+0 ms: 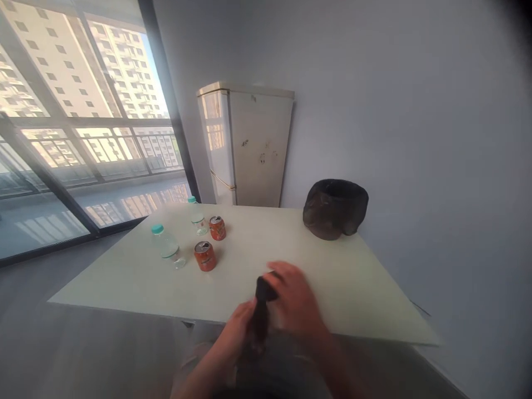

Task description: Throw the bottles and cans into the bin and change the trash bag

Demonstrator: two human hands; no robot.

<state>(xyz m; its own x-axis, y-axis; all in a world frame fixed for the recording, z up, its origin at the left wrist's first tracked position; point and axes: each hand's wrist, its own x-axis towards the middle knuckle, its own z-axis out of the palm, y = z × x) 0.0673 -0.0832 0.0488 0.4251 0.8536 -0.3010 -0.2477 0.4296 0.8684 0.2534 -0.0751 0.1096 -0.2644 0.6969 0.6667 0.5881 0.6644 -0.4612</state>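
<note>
Near the front edge of the white table (245,296), a black, bag-like thing (261,316) hangs between my hands, bunched at the top and narrow below. Blur hides its exact kind. My left hand (241,327) is closed on its left side. From the right, my right hand (295,293) has its fingers curled over the upper end. Ahead and to the left stand two red drink cans (205,257) with opened tops. Beside them are two clear plastic bottles (167,247) with teal caps.
A bin lined with a black bag (334,210) stands at the table's back right, close to the grey wall (394,138). Behind the table is a white fridge (261,144) with marks on its side. Glass doors (50,183) on the left face a balcony.
</note>
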